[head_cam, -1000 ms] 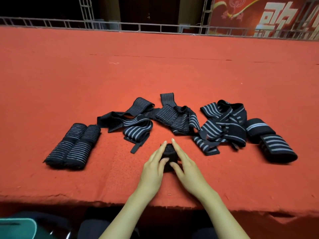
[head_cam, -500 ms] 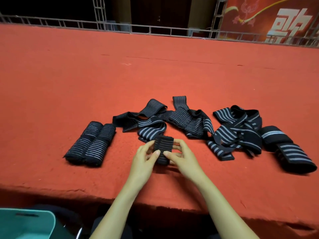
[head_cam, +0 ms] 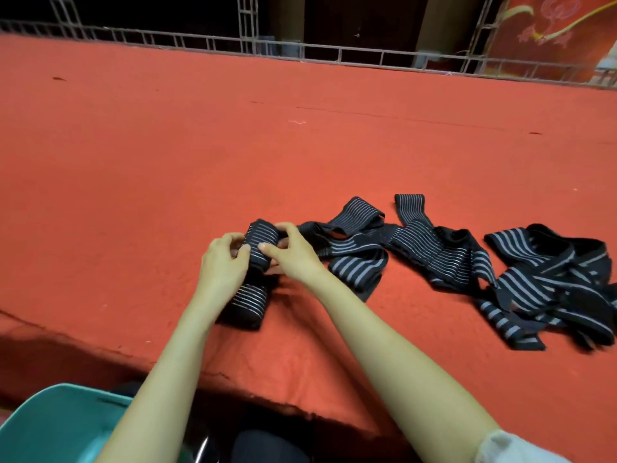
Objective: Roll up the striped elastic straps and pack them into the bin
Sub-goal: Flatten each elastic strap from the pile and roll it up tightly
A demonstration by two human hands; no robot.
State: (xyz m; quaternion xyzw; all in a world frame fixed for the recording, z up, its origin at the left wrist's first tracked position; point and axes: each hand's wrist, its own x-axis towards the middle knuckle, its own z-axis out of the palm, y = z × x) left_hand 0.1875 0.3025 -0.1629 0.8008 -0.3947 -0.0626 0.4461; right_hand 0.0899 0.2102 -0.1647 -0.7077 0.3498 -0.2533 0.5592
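A rolled black strap with thin white stripes [head_cam: 259, 244] is held between both hands above the red surface. My left hand [head_cam: 222, 262] grips its left side and my right hand [head_cam: 289, 251] pinches its right side. Just below them lies another rolled strap [head_cam: 245, 304], partly hidden by my left wrist. Unrolled striped straps lie in a heap at the middle [head_cam: 360, 259] and in a second tangle at the right [head_cam: 547, 282]. The teal bin [head_cam: 50, 426] shows at the bottom left, below the table's edge.
The red cloth-covered table [head_cam: 167, 162] stretches far back to a metal truss rail [head_cam: 300, 51]. Its front edge runs along the bottom left, with dark floor beneath. A red banner [head_cam: 551, 31] hangs at the top right.
Both hands carried the rolled strap to the left, over the rolled straps lying there. The view swung left and down, so the teal bin shows more and the right-hand rolls left the frame.
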